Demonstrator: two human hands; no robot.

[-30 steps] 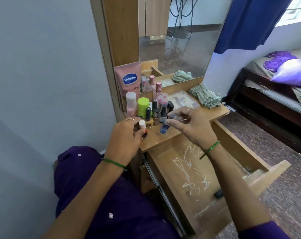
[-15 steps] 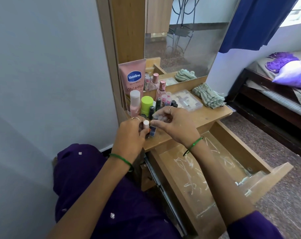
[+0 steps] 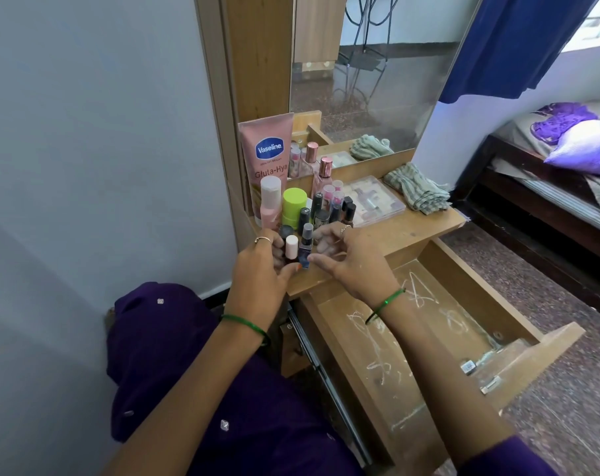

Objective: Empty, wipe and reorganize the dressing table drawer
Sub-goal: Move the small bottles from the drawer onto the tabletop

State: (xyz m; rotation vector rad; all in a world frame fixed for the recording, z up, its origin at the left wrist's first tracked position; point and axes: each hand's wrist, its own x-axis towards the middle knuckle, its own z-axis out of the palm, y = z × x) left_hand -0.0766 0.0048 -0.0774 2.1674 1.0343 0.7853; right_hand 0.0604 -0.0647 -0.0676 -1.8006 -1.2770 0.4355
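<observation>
Head view: the dressing table drawer [image 3: 463,341] is pulled well out below the tabletop [image 3: 405,231]. Its wooden floor shows pale scratch marks, and a few small bits lie in its far right corner, too small to tell apart.

On the front left of the tabletop, the left hand [image 3: 261,269] curls round a small bottle with a white cap [image 3: 291,247], thumb at its base and fingers behind it. Just to the right stands a small dark blue bottle with a grey cap [image 3: 305,245], touching or nearly touching the white-capped one. The right hand [image 3: 352,259] reaches in beside it, thumb pointing at the bottle's base and fingers loosely bent above the tabletop; whether it has hold of the bottle I cannot tell. Each wrist wears a green bangle, and each hand a ring.

Behind the hands a cluster of cosmetics stands upright: a pink Vaseline tube [image 3: 269,159] leaning on the mirror frame, a pink bottle with a white cap [image 3: 270,201], a lime-green capped container [image 3: 294,207], and several dark nail polish bottles [image 3: 333,211] close together. Right of them lies a clear flat plastic case [image 3: 377,201], and beyond it a crumpled grey-green cloth [image 3: 417,190]. The mirror [image 3: 370,80] rises behind. A bed with a purple pillow [image 3: 583,146] is at far right.
</observation>
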